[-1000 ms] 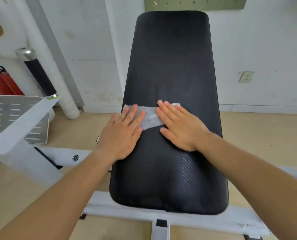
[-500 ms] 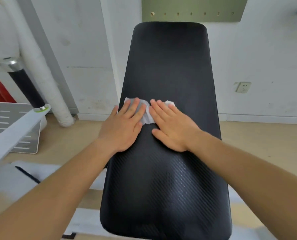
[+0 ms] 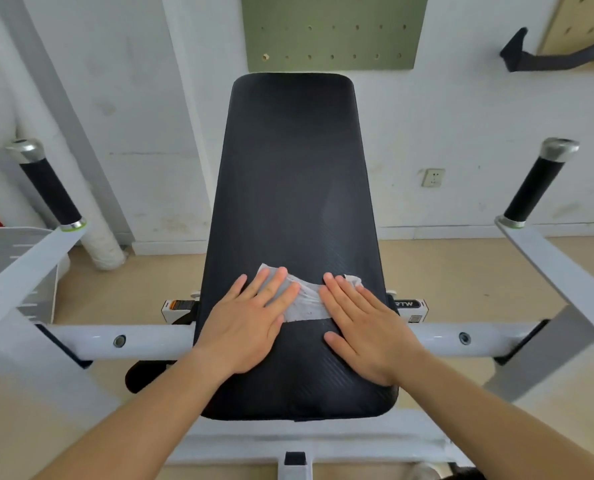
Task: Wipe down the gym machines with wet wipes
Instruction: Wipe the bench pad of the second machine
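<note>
White wipe (image 3: 306,303) lies crumpled on the black pad (image 3: 293,185), lower middle of the frame, pinned under both hands. anyone see how the hands sit? — gymrat

yeah. left hand (image 3: 250,323) lies flat on the wipe's left end, fingers straight and a bit spread, palm on the pad. right hand (image 3: 364,327) same deal on the wipe's right end, thumb out on bare pad. neither curls round it, they just press down. hands are side by side, apart, with a strip of wipe showing between them. — benchguy

and the pad itself? — gymrat

long, textured, runs from bottom centre up toward top centre. white crossbar (image 3: 126,341) passes behind it left to right. one black grip (image 3: 49,188) with a silver cap sticks up at mid left, another grip (image 3: 534,183) at mid right. — benchguy

background? — gymrat

white wall, green pegboard (image 3: 333,29) at top centre, socket (image 3: 433,177) right of the pad, white pipe (image 3: 105,251) left of it down by the beige floor (image 3: 444,271). — benchguy
</note>
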A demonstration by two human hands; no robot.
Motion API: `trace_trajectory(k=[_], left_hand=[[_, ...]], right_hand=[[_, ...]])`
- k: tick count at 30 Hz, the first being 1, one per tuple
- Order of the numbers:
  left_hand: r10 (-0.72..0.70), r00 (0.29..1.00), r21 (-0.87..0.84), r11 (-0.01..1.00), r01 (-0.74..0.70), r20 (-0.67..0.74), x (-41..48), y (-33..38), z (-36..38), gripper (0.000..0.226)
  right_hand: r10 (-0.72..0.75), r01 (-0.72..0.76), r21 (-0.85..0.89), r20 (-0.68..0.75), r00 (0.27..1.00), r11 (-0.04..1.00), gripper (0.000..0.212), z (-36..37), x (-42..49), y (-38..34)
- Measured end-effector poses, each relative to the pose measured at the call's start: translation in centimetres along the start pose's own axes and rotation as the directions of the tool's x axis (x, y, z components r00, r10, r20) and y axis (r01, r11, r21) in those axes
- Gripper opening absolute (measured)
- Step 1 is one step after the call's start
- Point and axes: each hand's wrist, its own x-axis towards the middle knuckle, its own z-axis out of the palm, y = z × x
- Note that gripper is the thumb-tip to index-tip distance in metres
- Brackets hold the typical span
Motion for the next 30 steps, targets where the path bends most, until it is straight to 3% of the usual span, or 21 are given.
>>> trace_trajectory(k=[6, 16, 21, 30], left_hand=[[-0.033, 0.997, 0.023, 0.999, 0.034, -0.068, 12.1, -2.3, -3.4, 0.056], [-0.120, 0.990, 0.016, 0.992, 0.122, -0.074, 33.1, -10.1, -9.9, 0.054], [-0.091, 0.993, 0.027, 0.995, 0.094, -0.077, 30.3, -8.5, -9.1, 0.056], [-0.066, 0.997, 0.046, 0.997, 0.067, -0.030, 12.0, 0.8, -3.2, 0.066]], right_hand=[[0.159, -0.160, -0.011, -0.056, 0.986, 0.987, 0.084, -4.1, 9.7, 8.3], [0.291, -0.279, 0.095, -0.144, 0.946, 0.955, 0.069, -10.7, 27.5, 19.2], [0.257, -0.249, 0.076, -0.125, 0.958, 0.965, 0.071, -10.3, 24.8, 17.5], [0.223, -0.217, 0.141, -0.030, 0.974, 0.966, 0.086, -3.5, 7.6, 7.6]])
